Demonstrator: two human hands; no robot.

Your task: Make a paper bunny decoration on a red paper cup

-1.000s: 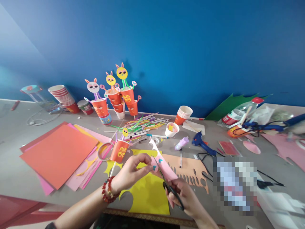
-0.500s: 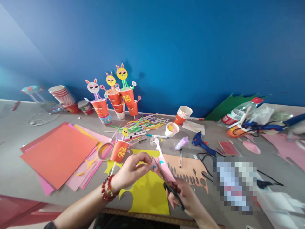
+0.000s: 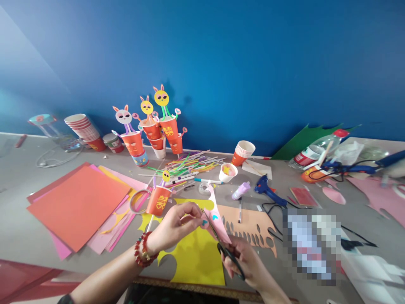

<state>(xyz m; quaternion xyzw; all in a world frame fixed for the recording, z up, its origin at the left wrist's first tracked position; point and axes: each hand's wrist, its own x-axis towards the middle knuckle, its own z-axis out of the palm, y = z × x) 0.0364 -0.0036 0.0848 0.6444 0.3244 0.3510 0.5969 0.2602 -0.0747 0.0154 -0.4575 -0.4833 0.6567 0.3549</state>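
Note:
My left hand [image 3: 177,226], with a red bead bracelet [image 3: 144,250] at the wrist, pinches the edge of a pink paper piece [image 3: 218,223] that carries blue hearts. In my right hand [image 3: 242,257] are black-handled scissors [image 3: 226,251], their blades at the paper between the two hearts. Part of the blades is hidden by the paper. Below both hands lies a yellow sheet [image 3: 199,257] with round cutouts. Left of my left hand, a red paper cup [image 3: 159,200] with a small yellow face rests tilted on a white stick.
Rabbit-faced cup figures [image 3: 131,143] stand along the blue wall, near loose coloured sticks [image 3: 193,164]. A stack of coloured sheets [image 3: 79,207] lies left. Right are a white cup [image 3: 228,172], a blue glue gun [image 3: 270,192] with its cord, and a plastic bottle [image 3: 319,147].
The pink paper has shifted very slightly against the scissors. Both hands keep almost the same place and grip.

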